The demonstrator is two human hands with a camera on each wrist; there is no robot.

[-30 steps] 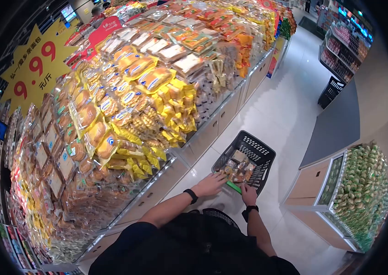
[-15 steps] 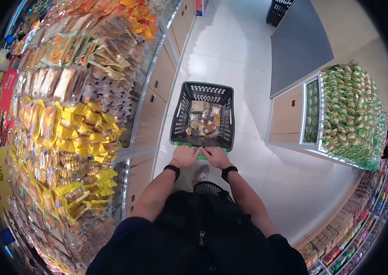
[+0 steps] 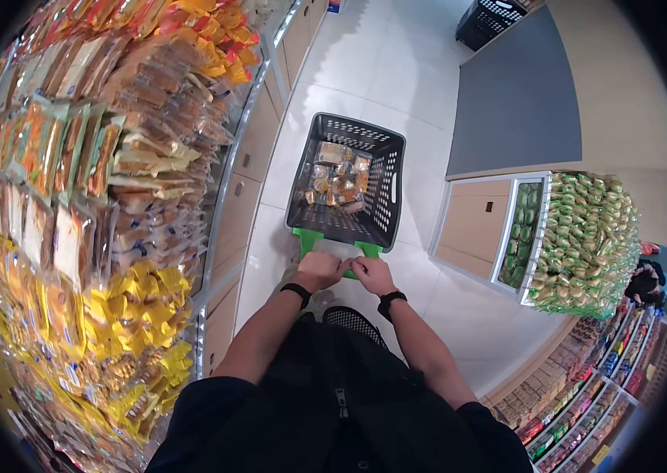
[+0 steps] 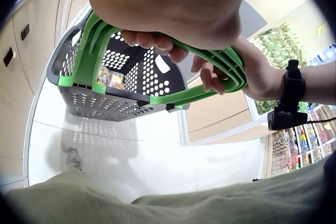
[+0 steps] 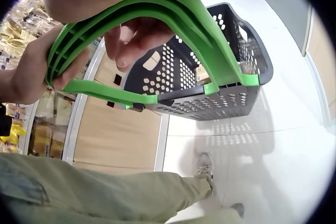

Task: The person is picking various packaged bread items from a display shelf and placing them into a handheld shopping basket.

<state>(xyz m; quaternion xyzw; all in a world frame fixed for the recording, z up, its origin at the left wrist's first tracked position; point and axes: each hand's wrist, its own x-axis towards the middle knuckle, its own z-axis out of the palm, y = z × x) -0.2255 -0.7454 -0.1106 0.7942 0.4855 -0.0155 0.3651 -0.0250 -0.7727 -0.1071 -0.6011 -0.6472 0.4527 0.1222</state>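
Both my hands grip the green handle [image 3: 307,240] of a black perforated shopping basket [image 3: 347,233]. My left hand [image 3: 320,270] has its fingers curled under the bar, as the left wrist view shows. Close beside it, my right hand [image 3: 374,276] wraps the same bar, thumbs nearly meeting in the middle. Inside the basket lie several small clear-wrapped packages [image 3: 338,178]. In the right wrist view the handle [image 5: 210,40] arches up from the basket's near rim, and the basket stands in front of the legs, over the pale floor.
A long display heaped with wrapped breads [image 3: 97,229] runs along the left, above wooden cabinets [image 3: 248,154]. At right stands a bin of green-wrapped packages [image 3: 585,244]. A dark basket [image 3: 491,22] stands farther ahead. Snack shelves [image 3: 585,402] and a person [image 3: 647,280] are at lower right.
A second ago the left hand lay near the basket's rim; now both hands hold the handle side by side. The view has turned, and the display has slid back past me on the left.
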